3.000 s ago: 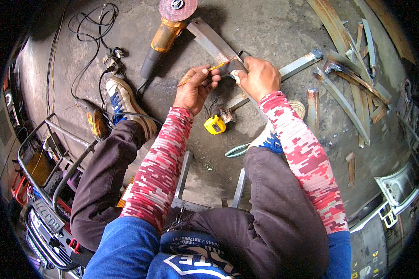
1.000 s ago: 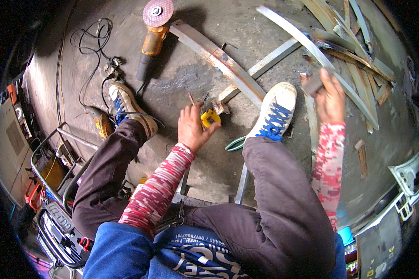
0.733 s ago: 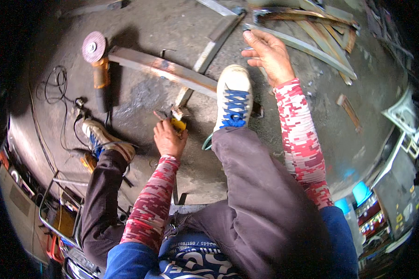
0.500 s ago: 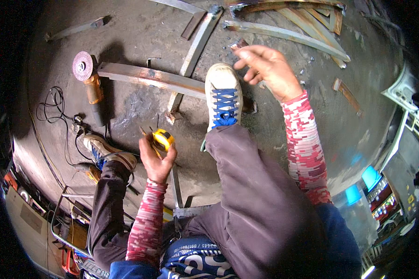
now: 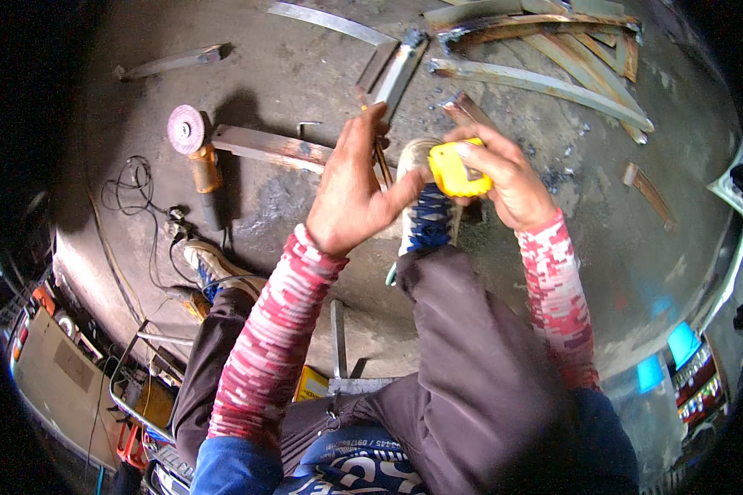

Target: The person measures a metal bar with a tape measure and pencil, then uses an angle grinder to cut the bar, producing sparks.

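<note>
My right hand (image 5: 516, 186) grips a yellow tape measure (image 5: 461, 169) above my right shoe (image 5: 428, 219). Close to its left, my left hand (image 5: 343, 190) is raised with the thumb reaching toward the tape measure. Thin, dark and yellowish sticks (image 5: 380, 161), perhaps a pencil among them, are held in the left fingers; their exact kind is unclear. Beneath the hands, a rusty square steel tube (image 5: 264, 146) lies on the floor, its right part hidden by my left hand. Another grey steel tube (image 5: 403, 74) angles away beyond the left fingertips.
An angle grinder (image 5: 202, 165) with a pinkish disc lies at the left beside a tangled black cord (image 5: 136, 186). Several steel pieces (image 5: 553, 78) are piled at the far right. A short rusty bar (image 5: 648, 195) lies at the right, and a metal frame (image 5: 132, 371) stands at the lower left.
The tape measure has passed from my left hand to my right. My left hand has moved up and right, keeping the thin sticks; my right hand has come down and closed on the tape measure.
</note>
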### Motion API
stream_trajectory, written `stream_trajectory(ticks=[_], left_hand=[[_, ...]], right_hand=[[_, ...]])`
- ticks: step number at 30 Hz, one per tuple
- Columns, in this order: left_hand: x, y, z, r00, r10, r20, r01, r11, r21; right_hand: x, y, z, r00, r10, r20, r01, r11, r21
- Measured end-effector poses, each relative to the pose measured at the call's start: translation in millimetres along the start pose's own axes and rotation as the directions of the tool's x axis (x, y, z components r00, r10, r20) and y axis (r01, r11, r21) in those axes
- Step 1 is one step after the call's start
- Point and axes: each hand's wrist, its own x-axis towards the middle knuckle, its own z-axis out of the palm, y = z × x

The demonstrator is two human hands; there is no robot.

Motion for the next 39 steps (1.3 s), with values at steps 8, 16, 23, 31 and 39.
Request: stream_trajectory(ticks=[8,16,23,31,39], left_hand=[[30.7,-40.3,-7.9,0.984,0.028,-0.177,0.046,0.917,0.397],[8.3,19.8,10.8,0.954,0.195,0.227,-0.269,0.89,0.369],[28.2,20.1,-6.3,0.924,0.219,0.314,-0.282,0.943,0.174],[70.8,-21.4,-120.0,0.93,0.111,0.349,-0.293,0.796,0.529],[104.1,-61.4,-85.3,0.865,-0.033,0.5,-0.386,0.593,0.707]], right_hand=[[3.5,28.0,11.9,0.994,0.109,-0.022,-0.107,0.99,0.093],[6.7,16.5,38.3,0.997,-0.062,-0.047,0.075,0.94,0.334],[-7.8,9.9,-5.7,1.0,-0.016,-0.02,0.021,0.956,0.293],[-29.0,69.6,-103.1,0.718,0.188,-0.67,-0.038,0.972,0.233],[-21.0,170.5,-92.9,0.592,0.218,-0.776,-0.099,0.975,0.198]])
